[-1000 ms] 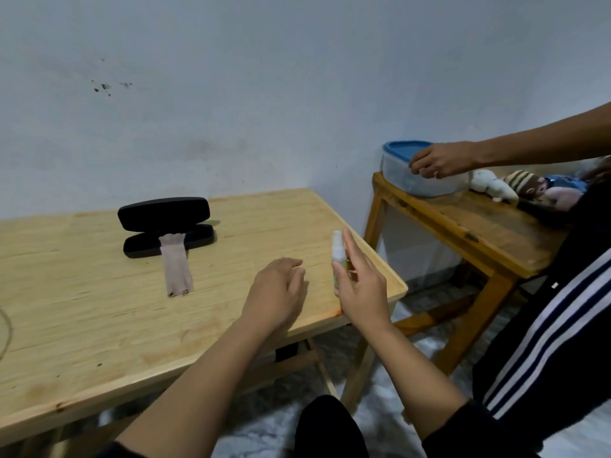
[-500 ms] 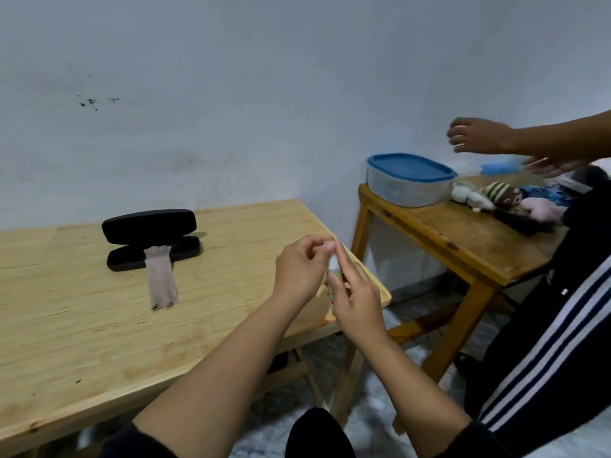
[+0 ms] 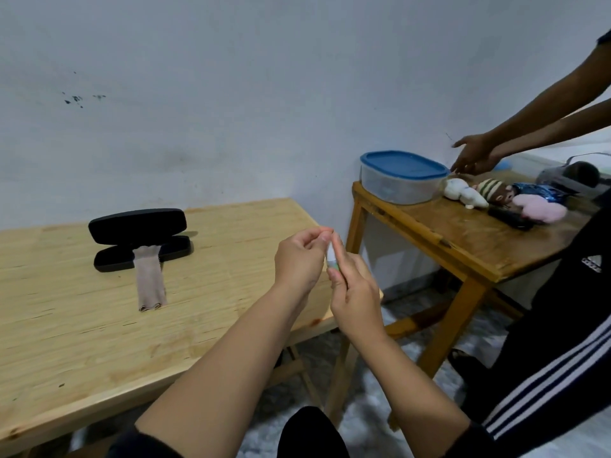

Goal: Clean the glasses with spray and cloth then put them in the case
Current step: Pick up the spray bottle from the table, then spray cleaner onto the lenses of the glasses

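Above the near right corner of the light wooden table (image 3: 82,325), a small spray bottle (image 3: 331,259) is held upright in the right hand (image 3: 355,292), whose fingers wrap its lower body. The left hand (image 3: 299,259) pinches the bottle's top between thumb and fingertips, apparently working the cap; whether the cap is loose cannot be told, since the fingers hide it. Farther back on the table lies the black glasses case (image 3: 140,241), open, with a folded beige cloth (image 3: 150,282) trailing from its lower half onto the tabletop. The glasses themselves are not visible; they may lie inside the case under the cloth. To the right, a second wooden table (image 3: 463,239) carries a blue-lidded plastic box (image 3: 401,176) and several soft toys (image 3: 496,193), over which another person's hands (image 3: 472,155) reach. Risks: the bottle is small and held beyond the table edge, so a slipping pinch could drop cap or bottle to the floor; pressing the nozzle prematurely would waste spray.
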Action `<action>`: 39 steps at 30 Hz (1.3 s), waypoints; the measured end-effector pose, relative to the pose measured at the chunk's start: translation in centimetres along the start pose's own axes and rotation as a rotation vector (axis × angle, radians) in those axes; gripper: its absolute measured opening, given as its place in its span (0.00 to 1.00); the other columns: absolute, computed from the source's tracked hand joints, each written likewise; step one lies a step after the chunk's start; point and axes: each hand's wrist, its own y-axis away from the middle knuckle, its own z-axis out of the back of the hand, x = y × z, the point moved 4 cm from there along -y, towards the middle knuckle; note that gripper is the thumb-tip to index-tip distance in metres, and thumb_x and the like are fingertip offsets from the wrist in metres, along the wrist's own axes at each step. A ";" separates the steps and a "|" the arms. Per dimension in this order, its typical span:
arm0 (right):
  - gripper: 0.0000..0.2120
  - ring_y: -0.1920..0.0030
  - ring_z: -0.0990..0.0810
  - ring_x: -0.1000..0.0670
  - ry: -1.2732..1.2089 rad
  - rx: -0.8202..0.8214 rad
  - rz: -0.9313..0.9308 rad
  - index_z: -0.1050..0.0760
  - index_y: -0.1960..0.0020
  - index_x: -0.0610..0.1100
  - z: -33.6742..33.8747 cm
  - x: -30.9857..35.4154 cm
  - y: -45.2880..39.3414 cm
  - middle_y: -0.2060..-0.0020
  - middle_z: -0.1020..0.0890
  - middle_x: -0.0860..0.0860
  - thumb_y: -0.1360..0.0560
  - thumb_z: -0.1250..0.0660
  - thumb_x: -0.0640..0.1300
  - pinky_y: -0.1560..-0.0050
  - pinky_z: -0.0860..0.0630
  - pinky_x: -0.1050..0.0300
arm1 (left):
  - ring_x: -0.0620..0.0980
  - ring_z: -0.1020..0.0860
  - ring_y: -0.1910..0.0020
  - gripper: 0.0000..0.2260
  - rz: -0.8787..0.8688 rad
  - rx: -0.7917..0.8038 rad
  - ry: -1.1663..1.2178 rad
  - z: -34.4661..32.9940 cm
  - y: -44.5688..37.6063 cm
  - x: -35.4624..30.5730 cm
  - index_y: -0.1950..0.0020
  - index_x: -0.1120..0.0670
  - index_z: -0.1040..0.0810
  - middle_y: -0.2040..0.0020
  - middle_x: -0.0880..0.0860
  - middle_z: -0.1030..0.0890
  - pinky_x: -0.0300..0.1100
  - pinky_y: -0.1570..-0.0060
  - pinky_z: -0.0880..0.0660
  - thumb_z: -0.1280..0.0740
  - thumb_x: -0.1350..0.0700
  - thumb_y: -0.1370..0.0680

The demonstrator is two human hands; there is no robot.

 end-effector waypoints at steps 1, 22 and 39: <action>0.23 0.55 0.33 0.63 0.004 -0.002 0.002 0.39 0.27 0.41 0.0 0.0 -0.2 0.53 0.23 0.44 0.21 0.45 0.42 0.51 0.37 0.80 | 0.45 0.21 0.47 0.05 0.014 0.007 0.000 -0.2 0.0 0.2 0.52 0.47 0.20 0.49 0.48 0.18 0.43 0.44 0.25 0.35 0.54 0.23; 0.26 0.57 0.22 0.53 -0.299 0.121 -0.334 0.49 0.37 0.77 0.8 -2.2 0.6 0.38 0.27 0.41 0.20 0.45 0.47 0.56 0.21 0.53 | 0.45 0.21 0.53 0.06 -0.084 0.093 -0.608 2.6 -0.9 5.7 0.50 0.51 0.19 0.54 0.47 0.18 0.36 0.50 0.29 0.31 0.56 0.26; 0.24 0.75 0.25 0.56 -0.276 0.108 -0.371 0.41 0.35 0.62 0.9 -1.8 0.9 0.67 0.23 0.47 0.22 0.41 0.38 0.72 0.26 0.63 | 0.49 0.24 0.40 0.20 -0.115 0.144 -0.725 2.7 -1.4 7.2 0.35 0.50 0.26 0.42 0.52 0.19 0.44 0.36 0.30 0.30 0.51 0.27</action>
